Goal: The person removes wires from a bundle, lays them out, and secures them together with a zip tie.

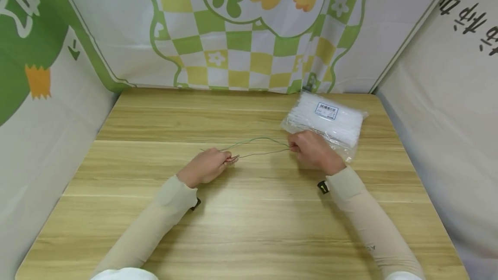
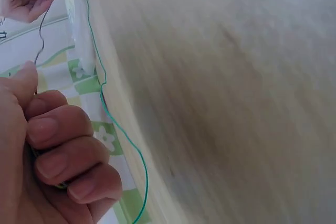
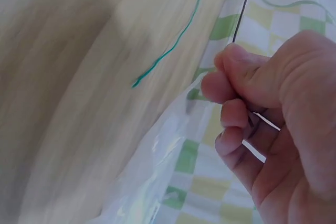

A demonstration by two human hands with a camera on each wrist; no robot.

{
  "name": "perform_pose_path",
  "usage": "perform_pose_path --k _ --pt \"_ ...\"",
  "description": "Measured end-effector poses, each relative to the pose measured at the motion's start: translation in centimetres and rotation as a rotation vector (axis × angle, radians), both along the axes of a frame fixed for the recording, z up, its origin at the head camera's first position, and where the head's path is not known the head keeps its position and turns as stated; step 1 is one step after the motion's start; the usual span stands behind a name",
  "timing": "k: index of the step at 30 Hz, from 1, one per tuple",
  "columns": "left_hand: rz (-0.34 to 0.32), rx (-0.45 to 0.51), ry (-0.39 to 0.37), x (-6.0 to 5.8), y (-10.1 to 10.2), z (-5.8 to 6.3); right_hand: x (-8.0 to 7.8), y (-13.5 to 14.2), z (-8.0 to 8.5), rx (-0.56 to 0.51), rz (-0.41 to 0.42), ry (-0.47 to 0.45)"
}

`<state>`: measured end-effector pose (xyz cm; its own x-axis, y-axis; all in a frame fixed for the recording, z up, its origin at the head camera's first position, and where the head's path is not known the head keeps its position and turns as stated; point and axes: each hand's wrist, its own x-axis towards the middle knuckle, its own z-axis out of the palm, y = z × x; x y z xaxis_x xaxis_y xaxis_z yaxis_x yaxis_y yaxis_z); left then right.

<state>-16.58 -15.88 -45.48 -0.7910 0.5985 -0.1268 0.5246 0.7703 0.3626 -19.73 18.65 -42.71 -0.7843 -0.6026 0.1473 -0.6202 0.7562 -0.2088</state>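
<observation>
My left hand (image 1: 208,163) grips a small bunch of thin wires with its fingers curled round them; short ends stick out past the fingertips. A thin dark wire (image 3: 244,11) runs from it across to my right hand (image 1: 313,150), where thumb and index finger pinch it. Above this one in the head view, a thin green wire (image 1: 260,138) bows from the left hand toward the right. In the right wrist view the green wire (image 3: 181,35) ends loose, apart from the right fingers. Most of the bunch is hidden inside the left palm (image 2: 26,182).
A clear plastic bag of thin white strips (image 1: 342,124) with a barcode label lies at the table's back right, just beyond my right hand. The wooden table (image 1: 249,228) meets a patterned cloth (image 1: 249,46) at its far edge. Cloth walls stand on both sides.
</observation>
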Motion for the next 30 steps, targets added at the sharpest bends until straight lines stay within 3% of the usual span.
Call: perform_pose_path --k 6,9,13,21,25,30 --pt "-0.016 0.119 0.008 0.0 -1.1 0.5 -0.2 0.8 -0.2 0.032 -0.030 -0.023" --pt "0.021 0.147 0.011 -0.2 -1.9 0.7 -0.3 1.5 -0.2 0.038 -0.061 -0.042" --pt "0.036 0.139 0.006 -0.4 -2.9 0.9 -0.5 2.5 -0.2 0.037 -0.099 -0.088" --pt "-0.055 0.129 -0.002 -0.8 -4.3 1.0 -0.6 3.4 -0.5 -0.008 -0.125 -0.139" --pt "-0.043 0.123 -0.011 -0.9 -4.9 1.1 -0.7 3.7 -0.8 -0.011 -0.130 -0.160" --pt "-0.024 0.116 -0.021 -1.1 -5.2 1.2 -0.7 3.8 -0.9 -0.026 -0.096 -0.123"
